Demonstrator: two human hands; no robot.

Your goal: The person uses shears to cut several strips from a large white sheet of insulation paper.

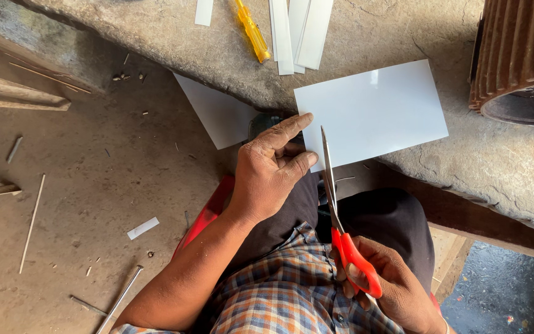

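Two hands work a white sheet (pixel 372 111) lying on the stone worktop (pixel 502 167). The left hand (pixel 273 170), fingers half-spread, presses the sheet's edge at 9 o'clock. The right hand (pixel 390 281) grips orange scissors (pixel 341 210), blades slicing in at 6 o'clock.

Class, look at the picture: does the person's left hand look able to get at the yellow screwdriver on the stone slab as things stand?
Probably yes. The left hand rests at the white sheet's near edge, and the yellow screwdriver lies farther up the stone slab with bare stone between. The hand would have to let go of the sheet first.
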